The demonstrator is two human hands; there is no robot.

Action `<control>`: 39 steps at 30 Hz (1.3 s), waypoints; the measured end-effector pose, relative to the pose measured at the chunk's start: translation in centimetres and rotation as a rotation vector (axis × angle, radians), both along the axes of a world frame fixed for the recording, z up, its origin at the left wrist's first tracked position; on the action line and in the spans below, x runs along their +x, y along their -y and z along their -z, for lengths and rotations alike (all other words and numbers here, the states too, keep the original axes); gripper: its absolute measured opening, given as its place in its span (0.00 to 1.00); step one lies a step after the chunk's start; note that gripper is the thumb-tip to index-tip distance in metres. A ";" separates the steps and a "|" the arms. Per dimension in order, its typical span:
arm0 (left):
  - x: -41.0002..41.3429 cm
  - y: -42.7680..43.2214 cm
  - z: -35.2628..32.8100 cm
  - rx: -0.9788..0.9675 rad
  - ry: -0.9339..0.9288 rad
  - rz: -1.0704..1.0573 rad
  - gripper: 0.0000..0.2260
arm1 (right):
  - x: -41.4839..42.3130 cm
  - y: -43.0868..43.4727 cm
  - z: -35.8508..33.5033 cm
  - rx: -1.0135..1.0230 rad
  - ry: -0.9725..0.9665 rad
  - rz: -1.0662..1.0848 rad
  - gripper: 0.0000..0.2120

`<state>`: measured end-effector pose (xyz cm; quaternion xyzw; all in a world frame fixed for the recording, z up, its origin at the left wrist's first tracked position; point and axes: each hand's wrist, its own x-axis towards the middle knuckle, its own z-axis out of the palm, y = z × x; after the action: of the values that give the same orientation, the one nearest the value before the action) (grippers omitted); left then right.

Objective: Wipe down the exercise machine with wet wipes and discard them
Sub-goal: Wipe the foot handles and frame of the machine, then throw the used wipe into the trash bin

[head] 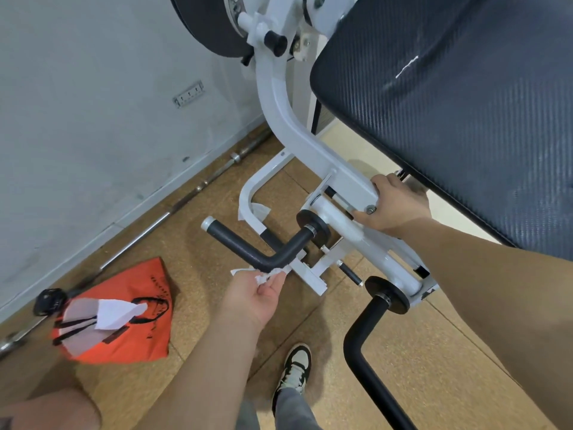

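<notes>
My left grip [262, 294] pinches the wet wipe [269, 273] against the near side of the black handle [231, 240] at its bend; the bar runs far-left from there. Right grip [395, 206] curls round the white frame arm [297, 135], further off, so I'd wipe left-handed.

wet wipe [262, 276] mostly hidden inside left hand [256, 297]

A: Item along the wall [93, 88] base?
B: One steel barbell [148, 227], lying on the floor [192, 293], black collar [49, 301] near its end.
A: Wall fixture?
B: One socket strip [188, 94], tilted.
A: Other floor items?
B: One orange bag [133, 336], just beside the barbell.
</notes>
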<state>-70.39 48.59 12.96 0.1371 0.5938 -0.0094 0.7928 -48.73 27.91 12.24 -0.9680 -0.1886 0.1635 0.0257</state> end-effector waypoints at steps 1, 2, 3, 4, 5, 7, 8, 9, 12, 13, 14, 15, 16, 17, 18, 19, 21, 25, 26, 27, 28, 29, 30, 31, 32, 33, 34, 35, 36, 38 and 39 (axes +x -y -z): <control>0.1 -0.8 -0.4 0.024 -0.023 0.049 0.10 | 0.0 -0.1 0.0 -0.023 -0.014 0.008 0.37; 0.3 -1.7 -0.9 0.034 -0.037 0.069 0.07 | -0.1 -0.2 0.0 -0.045 -0.036 0.025 0.37; 0.4 -2.8 -1.3 0.028 -0.047 0.045 0.06 | -0.1 -0.3 -0.1 -0.053 -0.064 0.052 0.38; 0.6 -4.3 -1.8 0.012 -0.059 -0.018 0.07 | -0.1 -0.4 -0.1 -0.059 -0.094 0.083 0.39; 0.8 -5.9 -2.3 0.018 -0.074 -0.075 0.09 | -0.2 -0.6 -0.1 -0.068 -0.114 0.110 0.40; 1.1 -9.0 -3.8 0.087 -0.065 -0.129 0.11 | -0.9 -1.1 -0.3 -0.095 -0.130 0.158 0.41; 1.0 -10.2 -4.7 0.138 -0.045 -0.121 0.13 | -1.5 -1.4 -0.5 -0.106 -0.136 0.189 0.40; 0.9 -11.1 -5.6 0.210 -0.035 -0.080 0.14 | -2.4 -1.7 -0.7 -0.110 -0.131 0.224 0.39; -0.4 -11.0 -8.2 0.423 -0.018 0.117 0.19 | -6.8 -3.0 -1.4 -0.049 0.001 0.262 0.35; -1.4 -10.3 -8.6 0.494 -0.005 0.212 0.21 | -8.8 -3.8 -1.7 0.042 0.045 0.226 0.32; -2.3 -9.6 -9.1 0.545 0.008 0.293 0.21 | -10.8 -4.9 -2.1 0.155 0.059 0.171 0.29; -3.3 -8.8 -9.9 0.593 0.018 0.384 0.21 | -12.7 -6.3 -2.7 0.269 0.031 0.108 0.26; -4.4 -8.1 -10.4 0.654 0.031 0.495 0.20 | -14.6 -7.8 -3.8 0.376 -0.059 0.073 0.21; -5.5 -7.5 -10.9 0.704 0.045 0.592 0.19 | -16.2 -9.3 -5.2 0.477 -0.198 0.066 0.17; -6.4 -7.1 -11.3 0.735 0.055 0.650 0.18 | -17.9 -10.8 -6.9 0.554 -0.385 0.096 0.17; -7.1 -6.7 -12.0 0.748 0.057 0.668 0.16 | -19.3 -12.2 -8.3 0.639 -0.564 0.157 0.20; -8.7 -6.4 -13.4 0.753 0.066 0.655 0.10 | -21.7 -14.4 -10.9 0.757 -0.803 0.313 0.22; -12.7 -7.2 -14.9 0.760 0.110 0.675 0.11 | -25.8 -16.3 -13.6 0.801 -0.911 0.352 0.19; -13.9 -7.6 -15.0 0.749 0.121 0.686 0.13 | -26.6 -16.6 -13.7 0.810 -0.935 0.342 0.18; -15.1 -8.0 -15.1 0.731 0.135 0.699 0.16 | -27.4 -16.9 -13.7 0.829 -0.967 0.337 0.17; -16.2 -8.5 -15.1 0.711 0.147 0.703 0.19 | -28.2 -17.4 -13.7 0.840 -0.993 0.329 0.16; -17.5 -9.1 -15.0 0.701 0.158 0.694 0.21 | -29.2 -18.1 -13.8 0.839 -1.006 0.323 0.16; -18.7 -9.9 -15.1 0.693 0.175 0.683 0.21 | -30.3 -18.9 -14.0 0.835 -1.009 0.318 0.16; -20.0 -10.8 -15.2 0.680 0.188 0.661 0.21 | -31.6 -20.0 -14.3 0.834 -1.012 0.316 0.16; -21.4 -12.0 -15.0 0.654 0.180 0.635 0.21 | -33.0 -21.2 -14.6 0.840 -1.013 0.313 0.15; -22.9 -13.3 -15.2 0.615 0.166 0.610 0.22 | -34.6 -22.6 -15.0 0.843 -1.014 0.306 0.14; -24.7 -14.8 -15.2 0.567 0.151 0.577 0.22 | -36.1 -24.0 -15.2 0.838 -1.015 0.299 0.12; -26.6 -16.5 -15.3 0.536 0.156 0.551 0.20 | -37.8 -25.6 -15.3 0.827 -1.014 0.300 0.10; -28.5 -18.2 -15.0 0.522 0.177 0.544 0.17 | -39.4 -27.3 -15.2 0.823 -1.010 0.318 0.09; -32.4 -21.5 -14.5 0.577 0.202 0.573 0.10 | -43.0 -30.9 -15.1 0.838 -1.003 0.374 0.06; -34.5 -23.1 -14.3 0.661 0.183 0.608 0.05 | -44.9 -32.7 -14.9 0.856 -1.014 0.395 0.06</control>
<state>-104.86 71.69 27.24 0.5510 0.4251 -0.0392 0.7170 -93.59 60.57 27.18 -0.6929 -0.0214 0.4992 0.5198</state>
